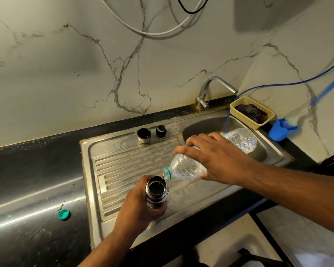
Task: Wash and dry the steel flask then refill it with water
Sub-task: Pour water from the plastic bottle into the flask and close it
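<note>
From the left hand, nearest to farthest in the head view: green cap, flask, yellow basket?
1. flask, held in the left hand.
2. green cap, on the counter to its left.
3. yellow basket, far right, behind the sink.

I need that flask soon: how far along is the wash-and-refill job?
Washing and drying seem done, since refilling is under way: the left hand grips the flask while the right hand tips the water bottle into its mouth. Left: finish pouring, then refit the stopper and cup standing on the drainboard.
</note>
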Available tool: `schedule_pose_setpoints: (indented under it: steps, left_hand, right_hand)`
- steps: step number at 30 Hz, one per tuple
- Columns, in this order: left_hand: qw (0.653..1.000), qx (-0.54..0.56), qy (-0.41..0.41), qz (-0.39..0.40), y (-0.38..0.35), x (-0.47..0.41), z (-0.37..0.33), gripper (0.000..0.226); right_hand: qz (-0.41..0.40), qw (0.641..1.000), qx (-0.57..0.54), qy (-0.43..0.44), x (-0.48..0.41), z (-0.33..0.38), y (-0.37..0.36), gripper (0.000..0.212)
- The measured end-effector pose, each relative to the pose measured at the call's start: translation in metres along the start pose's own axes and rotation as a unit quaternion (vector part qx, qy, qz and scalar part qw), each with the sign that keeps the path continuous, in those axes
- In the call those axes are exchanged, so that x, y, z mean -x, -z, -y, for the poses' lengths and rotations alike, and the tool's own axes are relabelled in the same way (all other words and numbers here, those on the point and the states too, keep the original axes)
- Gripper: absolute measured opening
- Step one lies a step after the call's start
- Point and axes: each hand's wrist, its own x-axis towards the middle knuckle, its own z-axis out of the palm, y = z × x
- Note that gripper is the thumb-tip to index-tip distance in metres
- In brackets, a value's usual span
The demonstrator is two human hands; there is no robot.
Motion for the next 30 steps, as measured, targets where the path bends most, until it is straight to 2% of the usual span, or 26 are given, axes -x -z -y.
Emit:
schedule_pose_setpoints:
  steps: [30]
  left_hand:
    - [1.0,0.004,0.0,0.004,0.0006,0.0009,-0.001,0.066]
  right_hand:
    - [-0.001,1.0,0.01,0.005,0.0006,-0.0001,0.0017,0.106]
